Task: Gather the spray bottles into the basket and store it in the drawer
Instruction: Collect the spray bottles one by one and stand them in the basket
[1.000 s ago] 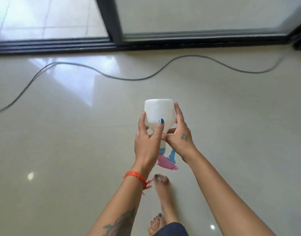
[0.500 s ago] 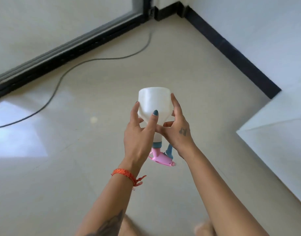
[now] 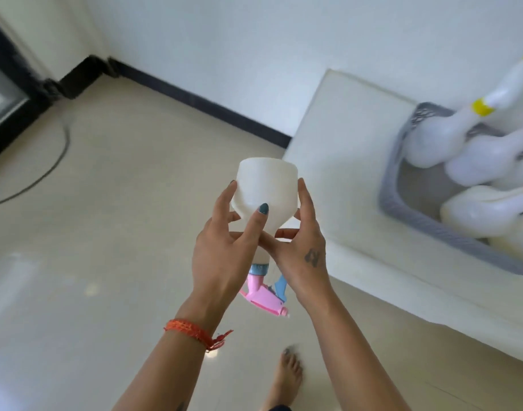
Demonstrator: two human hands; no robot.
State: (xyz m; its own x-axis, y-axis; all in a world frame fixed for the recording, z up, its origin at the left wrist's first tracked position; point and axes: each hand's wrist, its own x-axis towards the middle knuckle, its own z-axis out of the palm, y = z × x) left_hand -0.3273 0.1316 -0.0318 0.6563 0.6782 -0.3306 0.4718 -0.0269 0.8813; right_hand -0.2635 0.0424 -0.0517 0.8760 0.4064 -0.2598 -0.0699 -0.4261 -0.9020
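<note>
Both hands, the left hand and the right hand, are holding the spray bottle upside down (basket is far right), and it may be slipping from loose fingertips.

A pale tiled floor is bordered by a black skirting board under a white wall. A dark cable is laid across it. A white surface, possibly a tabletop, is seen rightward.
</note>
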